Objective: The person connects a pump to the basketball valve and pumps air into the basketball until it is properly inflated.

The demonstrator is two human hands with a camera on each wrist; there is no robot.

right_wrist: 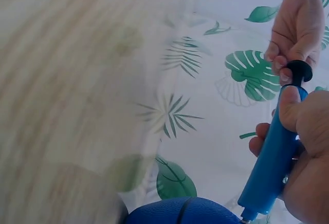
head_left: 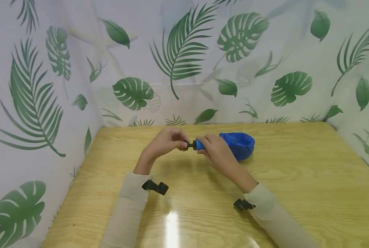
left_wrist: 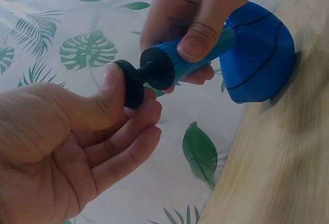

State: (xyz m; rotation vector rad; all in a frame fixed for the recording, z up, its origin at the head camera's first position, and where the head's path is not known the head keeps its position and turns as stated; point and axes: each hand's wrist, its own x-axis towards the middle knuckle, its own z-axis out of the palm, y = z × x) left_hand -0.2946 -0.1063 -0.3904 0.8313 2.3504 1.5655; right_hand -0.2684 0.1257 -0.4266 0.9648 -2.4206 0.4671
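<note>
My left hand [head_left: 167, 142] pinches the black handle [left_wrist: 128, 82] of a small hand pump between thumb and fingers. My right hand [head_left: 218, 151] wraps round the pump's blue barrel [right_wrist: 270, 165], thumb along its side. A short length of black rod shows between handle and barrel in the left wrist view. At the barrel's far end, a metal needle [right_wrist: 248, 216] meets a blue ball [head_left: 244, 146] with black seam lines. Dented and partly collapsed, the ball sits on the table just beyond my right hand.
The light wood table [head_left: 197, 213] spreads under both forearms. A white cloth [head_left: 200, 106] printed with green leaves rises along its back and both sides. Each sleeve cuff carries a black wrist camera, the left one [head_left: 162, 188] and the right one [head_left: 243, 205].
</note>
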